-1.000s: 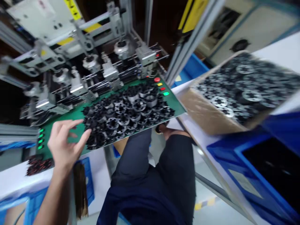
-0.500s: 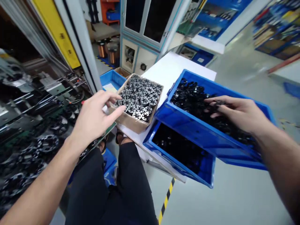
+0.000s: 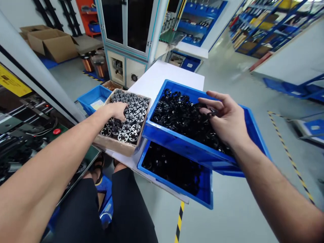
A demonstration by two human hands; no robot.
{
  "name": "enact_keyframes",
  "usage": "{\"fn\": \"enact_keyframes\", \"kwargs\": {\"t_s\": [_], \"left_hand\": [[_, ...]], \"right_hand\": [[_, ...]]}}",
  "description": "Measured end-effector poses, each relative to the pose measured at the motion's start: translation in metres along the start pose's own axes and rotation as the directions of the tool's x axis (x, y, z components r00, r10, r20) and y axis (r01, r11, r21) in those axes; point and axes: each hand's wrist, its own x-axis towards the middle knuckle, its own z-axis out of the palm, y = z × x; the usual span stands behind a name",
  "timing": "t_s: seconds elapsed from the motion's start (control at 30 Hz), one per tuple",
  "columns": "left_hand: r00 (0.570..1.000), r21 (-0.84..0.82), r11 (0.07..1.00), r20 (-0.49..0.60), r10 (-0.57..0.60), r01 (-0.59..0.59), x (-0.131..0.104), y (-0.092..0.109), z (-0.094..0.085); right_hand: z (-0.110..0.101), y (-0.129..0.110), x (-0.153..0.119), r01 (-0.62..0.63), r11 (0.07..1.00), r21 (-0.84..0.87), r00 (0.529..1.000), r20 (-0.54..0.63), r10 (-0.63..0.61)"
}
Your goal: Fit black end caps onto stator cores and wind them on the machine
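My left hand point(image 3: 117, 110) reaches down into the cardboard box point(image 3: 118, 145) of slotted metal motor cores point(image 3: 133, 111), which stand in rows. Its thumb and fingers close around one core there, mostly hidden under the hand. On the right, my right hand point(image 3: 226, 116) is over a blue bin point(image 3: 174, 130) heaped with black plastic parts point(image 3: 177, 111). A small black plastic part point(image 3: 210, 115) shows between its thumb and curled fingers; the fingertips sit close above the heap.
A lower blue bin point(image 3: 209, 189) with dark parts sits under the upper one. Both rest by a white table point(image 3: 174, 72). Behind the cardboard box is a small blue tray point(image 3: 87, 101). Machinery with a red button point(image 3: 56, 131) stands on the left.
My left hand has gone from hovering open by the cardboard box to closing down among the metal cores. My right hand stays at the black parts, raised slightly. The view has turned right.
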Motion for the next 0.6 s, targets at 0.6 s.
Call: {"fn": "enact_keyframes", "kwargs": {"t_s": [0.6], "left_hand": [[0.876, -0.913, -0.167, -0.286, -0.387, -0.372, -0.267, 0.044, 0.081]], "right_hand": [[0.002, -0.028, -0.003, 0.047, 0.996, -0.075, 0.977, -0.206, -0.062]]}}
